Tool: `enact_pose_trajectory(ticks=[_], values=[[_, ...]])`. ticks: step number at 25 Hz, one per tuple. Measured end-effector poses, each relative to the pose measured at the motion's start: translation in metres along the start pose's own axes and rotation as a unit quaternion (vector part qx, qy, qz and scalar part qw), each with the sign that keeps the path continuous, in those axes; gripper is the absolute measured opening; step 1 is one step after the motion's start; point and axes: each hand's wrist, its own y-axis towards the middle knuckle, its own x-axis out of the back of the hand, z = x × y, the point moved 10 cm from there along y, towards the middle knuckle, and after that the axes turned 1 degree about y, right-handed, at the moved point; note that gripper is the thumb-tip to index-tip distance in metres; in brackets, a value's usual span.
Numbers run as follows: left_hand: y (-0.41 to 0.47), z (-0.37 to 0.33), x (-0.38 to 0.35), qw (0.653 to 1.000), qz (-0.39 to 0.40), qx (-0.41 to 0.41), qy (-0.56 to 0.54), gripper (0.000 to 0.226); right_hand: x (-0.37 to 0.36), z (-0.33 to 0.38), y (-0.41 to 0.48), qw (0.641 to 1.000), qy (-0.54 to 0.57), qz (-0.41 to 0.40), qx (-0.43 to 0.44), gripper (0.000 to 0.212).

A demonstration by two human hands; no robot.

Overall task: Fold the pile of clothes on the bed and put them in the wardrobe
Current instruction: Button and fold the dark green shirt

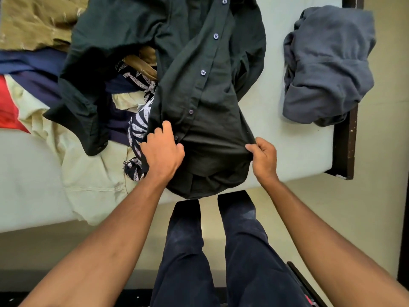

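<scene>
A dark green button-up shirt (199, 63) lies stretched along the pale bed (298, 140), its placket with purple buttons facing up and its near end bunched at the bed's front edge. My left hand (162, 149) grips the shirt's left side beside the lowest buttons, fingers curled into the cloth. My right hand (263, 154) pinches the shirt's right edge between thumb and fingers. One sleeve trails left over the pile of clothes (66, 96).
The pile on the left holds an olive garment (33, 21), navy cloth (33, 63), a cream garment (93, 173), a red piece (6, 105) and a navy-white patterned fabric (139, 120). A crumpled grey garment (327, 65) lies at the right by the dark bed frame (345, 142). My legs stand against the bed.
</scene>
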Motion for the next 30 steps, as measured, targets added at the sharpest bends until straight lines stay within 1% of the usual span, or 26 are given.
enact_pose_trajectory(ticks=[1, 3, 4, 5, 6, 7, 8, 9, 10, 11, 12, 13, 14, 15, 16, 17, 19, 20, 21, 23, 24, 25, 26, 27, 28, 30], values=[[0.003, 0.003, 0.002, 1.0, -0.006, 0.004, -0.012, 0.033, -0.005, 0.002, -0.003, 1.0, 0.006, 0.002, -0.01, 0.035], [0.004, 0.011, 0.014, 0.998, -0.033, 0.01, -0.06, 0.019, -0.009, 0.007, -0.01, 0.998, 0.038, -0.035, -0.037, 0.037], [0.003, 0.02, 0.025, 0.992, -0.053, 0.027, -0.107, 0.017, -0.011, 0.013, -0.016, 0.996, 0.051, -0.063, -0.048, 0.041], [0.002, 0.034, 0.038, 0.978, -0.074, 0.056, -0.185, 0.016, -0.016, 0.024, -0.025, 0.993, 0.055, -0.088, -0.048, 0.045], [0.001, 0.047, 0.052, 0.947, -0.092, 0.085, -0.295, 0.014, -0.026, 0.042, -0.035, 0.994, 0.048, -0.099, -0.027, 0.045], [0.001, 0.057, 0.065, 0.899, -0.106, 0.098, -0.413, 0.012, -0.042, 0.065, -0.046, 0.996, 0.031, -0.086, 0.021, 0.043], [0.002, 0.063, 0.079, 0.847, -0.113, 0.102, -0.509, 0.017, -0.067, 0.09, -0.06, 0.995, -0.003, -0.048, 0.092, 0.039], [0.001, 0.066, 0.093, 0.801, -0.119, 0.101, -0.578, 0.024, -0.098, 0.113, -0.078, 0.984, -0.053, 0.012, 0.169, 0.034], [0.001, 0.067, 0.105, 0.771, -0.123, 0.097, -0.617, 0.031, -0.132, 0.127, -0.095, 0.965, -0.102, 0.085, 0.227, 0.029], [0.0, 0.067, 0.116, 0.762, -0.127, 0.089, -0.629, 0.032, -0.163, 0.129, -0.107, 0.943, -0.139, 0.163, 0.253, 0.023], [-0.001, 0.064, 0.126, 0.761, -0.132, 0.079, -0.63, 0.032, -0.186, 0.123, -0.113, 0.924, -0.163, 0.237, 0.251, 0.017], [-0.002, 0.063, 0.132, 0.763, -0.136, 0.075, -0.628, 0.031, -0.201, 0.113, -0.112, 0.908, -0.182, 0.304, 0.224, 0.013], [-0.004, 0.062, 0.135, 0.764, -0.141, 0.073, -0.626, 0.031, -0.209, 0.099, -0.106, 0.893, -0.199, 0.358, 0.186, 0.018], [-0.005, 0.062, 0.137, 0.767, -0.142, 0.07, -0.621, 0.031, -0.209, 0.087, -0.096, 0.884, -0.213, 0.387, 0.155, 0.025], [-0.006, 0.061, 0.137, 0.775, -0.14, 0.064, -0.612, 0.03, -0.201, 0.078, -0.084, 0.889, -0.211, 0.385, 0.134, 0.029], [-0.007, 0.057, 0.136, 0.792, -0.134, 0.05, -0.593, 0.029, -0.186, 0.074, -0.068, 0.909, -0.197, 0.35, 0.114, 0.028], [-0.013, 0.048, 0.132, 0.859, -0.131, 0.018, -0.495, 0.018, -0.143, 0.065, -0.038, 0.959, -0.133, 0.245, 0.055, 0.023], [-0.015, 0.045, 0.129, 0.887, -0.135, 0.009, -0.442, 0.018, -0.121, 0.058, -0.027, 0.977, -0.092, 0.193, 0.013, 0.024], [-0.017, 0.046, 0.124, 0.902, -0.142, 0.013, -0.408, 0.02, -0.098, 0.05, -0.016, 0.989, -0.047, 0.134, -0.028, 0.025], [-0.017, 0.049, 0.117, 0.898, -0.148, 0.04, -0.413, 0.023, -0.042, 0.028, 0.001, 0.995, 0.022, -0.006, -0.095, 0.024], [-0.017, 0.049, 0.114, 0.892, -0.147, 0.05, -0.426, 0.023, -0.016, 0.015, 0.005, 0.99, 0.028, -0.067, -0.122, 0.023], [-0.018, 0.047, 0.114, 0.891, -0.147, 0.046, -0.427, 0.022, 0.005, 0.003, 0.007, 0.985, -0.002, -0.103, -0.141, 0.021], [-0.02, 0.043, 0.115, 0.896, -0.148, 0.027, -0.417, 0.018, 0.019, -0.006, 0.005, 0.98, -0.067, -0.108, -0.152, 0.017], [-0.023, 0.035, 0.118, 0.902, -0.15, -0.009, -0.405, 0.014, 0.022, -0.011, 0.001, 0.976, -0.131, -0.089, -0.149, 0.018], [-0.028, 0.027, 0.12, 0.907, -0.151, -0.053, -0.39, 0.012, 0.019, -0.008, -0.003, 0.976, -0.167, -0.07, -0.118, 0.025], [-0.04, 0.011, 0.117, 0.919, -0.15, -0.149, -0.332, 0.023, -0.002, 0.015, -0.016, 0.989, -0.135, -0.059, -0.012, 0.028]])
